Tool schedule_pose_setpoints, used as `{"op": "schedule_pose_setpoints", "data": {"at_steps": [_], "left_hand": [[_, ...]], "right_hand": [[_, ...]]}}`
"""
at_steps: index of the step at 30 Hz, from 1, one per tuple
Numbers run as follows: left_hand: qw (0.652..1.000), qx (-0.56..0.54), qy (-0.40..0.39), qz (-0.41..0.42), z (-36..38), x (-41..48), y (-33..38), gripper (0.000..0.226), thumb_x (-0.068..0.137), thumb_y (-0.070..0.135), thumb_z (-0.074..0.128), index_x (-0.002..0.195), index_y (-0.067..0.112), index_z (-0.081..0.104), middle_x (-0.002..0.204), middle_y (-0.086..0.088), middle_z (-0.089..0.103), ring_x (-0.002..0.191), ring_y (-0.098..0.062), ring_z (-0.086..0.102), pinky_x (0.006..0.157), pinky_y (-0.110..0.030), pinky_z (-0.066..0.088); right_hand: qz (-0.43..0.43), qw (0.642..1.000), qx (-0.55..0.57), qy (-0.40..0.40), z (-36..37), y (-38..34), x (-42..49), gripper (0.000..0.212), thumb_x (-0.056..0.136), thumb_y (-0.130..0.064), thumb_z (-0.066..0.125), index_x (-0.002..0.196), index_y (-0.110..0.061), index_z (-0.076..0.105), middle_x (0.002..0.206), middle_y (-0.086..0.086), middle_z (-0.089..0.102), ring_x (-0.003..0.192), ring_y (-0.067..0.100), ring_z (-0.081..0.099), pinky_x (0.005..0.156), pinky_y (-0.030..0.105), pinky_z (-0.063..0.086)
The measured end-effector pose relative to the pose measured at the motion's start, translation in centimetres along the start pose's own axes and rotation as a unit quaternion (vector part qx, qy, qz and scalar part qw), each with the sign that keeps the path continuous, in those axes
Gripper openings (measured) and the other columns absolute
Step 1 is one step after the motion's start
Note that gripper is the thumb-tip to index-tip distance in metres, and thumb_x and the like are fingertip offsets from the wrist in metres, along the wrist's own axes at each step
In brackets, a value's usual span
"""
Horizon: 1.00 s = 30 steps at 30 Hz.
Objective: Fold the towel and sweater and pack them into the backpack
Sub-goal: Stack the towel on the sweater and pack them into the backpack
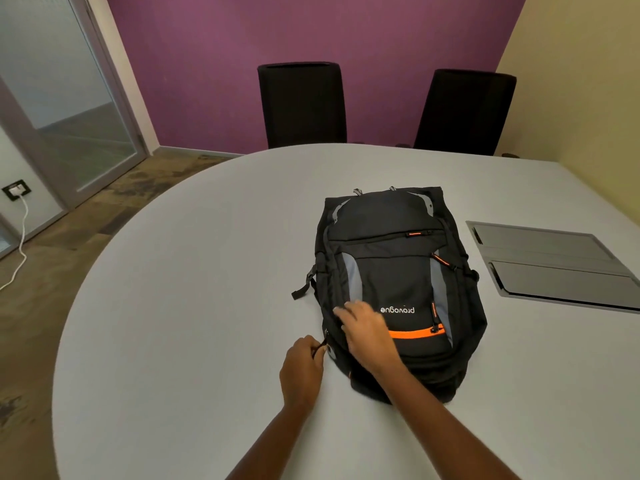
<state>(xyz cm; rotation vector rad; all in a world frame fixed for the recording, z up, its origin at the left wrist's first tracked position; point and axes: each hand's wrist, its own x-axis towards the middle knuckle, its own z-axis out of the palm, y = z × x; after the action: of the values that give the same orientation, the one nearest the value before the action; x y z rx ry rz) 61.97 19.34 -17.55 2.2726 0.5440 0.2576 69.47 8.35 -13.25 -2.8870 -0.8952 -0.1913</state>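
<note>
A black backpack [398,278] with grey panels and orange trim lies flat on the white table [194,289], its front facing up. My left hand [303,367] pinches a zipper pull at the backpack's near left corner. My right hand [363,330] lies on the bag's near left side, fingers spread across the fabric by the left edge. No towel or sweater is in sight.
A grey flip-up cable panel [554,265] is set into the table right of the backpack. Two black chairs [303,105] [464,112] stand at the far edge before a purple wall. A glass door [65,98] is at the left.
</note>
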Motion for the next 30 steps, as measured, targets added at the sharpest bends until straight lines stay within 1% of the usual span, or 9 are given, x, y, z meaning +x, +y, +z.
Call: {"op": "schedule_pose_setpoints", "data": {"at_steps": [1, 3, 9, 13, 16, 18, 21, 24, 30], "left_hand": [[1.000, 0.003, 0.002, 0.003, 0.0, -0.1, 0.0, 0.014, 0.094, 0.027, 0.051, 0.088, 0.016, 0.057, 0.083, 0.008, 0.053, 0.076, -0.010, 0.051, 0.063, -0.018, 0.039], [1.000, 0.006, 0.010, 0.003, -0.2, -0.3, -0.1, 0.016, 0.095, 0.026, 0.051, 0.094, 0.013, 0.060, 0.085, 0.008, 0.054, 0.076, -0.010, 0.051, 0.066, -0.019, 0.040], [0.998, -0.058, -0.033, -0.011, -1.0, -0.2, -0.2, 0.011, 0.091, 0.017, 0.054, 0.093, 0.013, 0.064, 0.082, 0.008, 0.058, 0.078, -0.013, 0.056, 0.066, -0.015, 0.042], [0.956, -0.238, -0.059, -0.163, -2.1, 2.6, 0.4, 0.023, 0.094, 0.019, 0.046, 0.080, 0.014, 0.064, 0.080, -0.002, 0.063, 0.081, -0.023, 0.058, 0.064, -0.028, 0.044], [0.942, -0.191, -0.174, -0.214, -1.9, 4.8, 1.5, 0.039, 0.095, 0.041, 0.046, 0.096, 0.006, 0.063, 0.092, -0.007, 0.060, 0.087, -0.023, 0.056, 0.061, -0.024, 0.043], [0.941, -0.162, -0.206, -0.215, -1.2, 5.9, 2.2, 0.035, 0.093, 0.037, 0.052, 0.080, 0.005, 0.060, 0.085, -0.009, 0.059, 0.084, -0.025, 0.056, 0.064, -0.029, 0.046], [0.958, -0.105, -0.185, -0.191, -0.4, 7.1, 2.9, 0.033, 0.088, 0.006, 0.051, 0.054, 0.008, 0.046, 0.062, -0.009, 0.051, 0.064, -0.024, 0.050, 0.066, -0.034, 0.045], [0.971, -0.071, -0.153, -0.167, 0.1, 7.4, 3.2, 0.037, 0.083, 0.005, 0.053, 0.049, 0.010, 0.039, 0.053, -0.005, 0.041, 0.052, -0.017, 0.039, 0.058, -0.028, 0.035], [0.980, -0.074, -0.097, -0.157, -0.5, 8.6, 2.6, 0.036, 0.084, 0.015, 0.062, 0.053, 0.013, 0.043, 0.066, -0.011, 0.053, 0.066, -0.024, 0.048, 0.065, -0.029, 0.038]], "right_hand": [[-0.037, 0.999, 0.004, 0.017, 0.6, -0.8, -0.7, 0.039, 0.059, -0.013, 0.080, 0.096, -0.021, 0.069, 0.089, -0.001, 0.065, 0.079, 0.020, 0.064, 0.057, 0.027, 0.048], [-0.077, 0.997, -0.002, 0.001, 1.6, -2.2, -1.5, 0.034, 0.052, -0.010, 0.079, 0.081, -0.024, 0.071, 0.071, -0.005, 0.059, 0.060, 0.013, 0.057, 0.046, 0.021, 0.038], [-0.052, 0.997, -0.020, -0.057, 2.1, -3.0, -0.5, 0.038, 0.027, -0.015, 0.092, 0.047, -0.021, 0.061, 0.054, -0.005, 0.050, 0.047, 0.011, 0.050, 0.039, 0.019, 0.022], [-0.061, 0.996, -0.013, -0.061, 1.8, -3.1, -0.4, 0.036, 0.029, -0.023, 0.094, 0.047, -0.022, 0.063, 0.052, -0.006, 0.050, 0.046, 0.011, 0.050, 0.043, 0.019, 0.018], [-0.053, 0.998, -0.006, -0.043, 1.9, -3.3, -0.7, 0.036, 0.026, -0.021, 0.094, 0.050, -0.020, 0.067, 0.056, -0.004, 0.056, 0.046, 0.011, 0.052, 0.037, 0.017, 0.030], [-0.045, 0.999, -0.007, -0.017, 2.1, -3.4, -0.8, 0.036, 0.027, -0.020, 0.094, 0.052, -0.020, 0.069, 0.063, -0.003, 0.062, 0.048, 0.011, 0.054, 0.038, 0.017, 0.036], [-0.035, 0.999, -0.008, 0.010, 2.0, -3.3, -0.8, 0.036, 0.025, -0.018, 0.093, 0.050, -0.020, 0.068, 0.060, -0.004, 0.060, 0.047, 0.011, 0.053, 0.038, 0.017, 0.036], [-0.037, 0.998, -0.013, 0.048, 1.8, -2.8, -1.1, 0.035, 0.027, -0.015, 0.092, 0.050, -0.019, 0.066, 0.060, -0.004, 0.059, 0.047, 0.012, 0.052, 0.041, 0.016, 0.035], [-0.060, 0.990, 0.005, 0.127, 1.8, -1.0, -3.7, 0.020, 0.050, -0.023, 0.087, 0.056, -0.021, 0.068, 0.062, -0.005, 0.055, 0.056, 0.013, 0.049, 0.049, 0.018, 0.023]]}}
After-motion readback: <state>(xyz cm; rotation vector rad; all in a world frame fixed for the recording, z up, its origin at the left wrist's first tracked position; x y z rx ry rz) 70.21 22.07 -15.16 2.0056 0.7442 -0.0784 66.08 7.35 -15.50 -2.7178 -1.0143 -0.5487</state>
